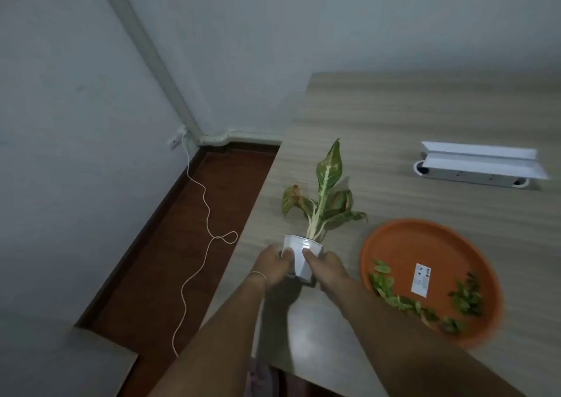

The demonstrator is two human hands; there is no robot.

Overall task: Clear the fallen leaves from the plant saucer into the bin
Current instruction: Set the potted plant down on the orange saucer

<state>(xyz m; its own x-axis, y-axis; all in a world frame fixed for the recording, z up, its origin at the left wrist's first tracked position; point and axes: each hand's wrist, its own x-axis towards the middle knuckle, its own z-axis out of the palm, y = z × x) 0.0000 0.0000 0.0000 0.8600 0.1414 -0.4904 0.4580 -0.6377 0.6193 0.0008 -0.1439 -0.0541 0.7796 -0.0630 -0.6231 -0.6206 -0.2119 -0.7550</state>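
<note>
Here, largest first.
Tabletop point(394, 117): pale wood-grain, carrying everything below; its left edge drops to a dark floor point(188, 245) where a thin white cord point(206, 211) trails from a wall socket.
Saucer point(431, 245): a wide, shallow orange dish resting on the tabletop to the right of the pot and apart from it. It looks like light, stiff plastic with a raised rim, so my guess is it lifts easily by opposite rim edges and tips cleanly. A white label sits near its middle.
White fixture point(479, 163): a long pale box-like thing far back on the right; I cannot tell what it is.
Plant point(326, 196): a few variegated leaves on pale stems, leaning away from the camera; soft and easily bent, better not gripped.
Pot point(300, 257): small, white, faceted, near the tabletop's left edge; probably light but top-heavy.
Right hand point(329, 270): wrapped round the pot's right side, thumb on the front face.
Left hand point(273, 264): closed on the pot's left side; a thin band on the wrist.
Fallen leaves point(391, 290): small green scraps strewn along the saucer's near rim and right side. Feather-light and loose, likely to scatter if the dish is tilted quickly.
Hidden: no bin in view; the pot's base is behind the hands, so whether it touches the tabletop is unclear; the saucer's near right edge is blurred.
</note>
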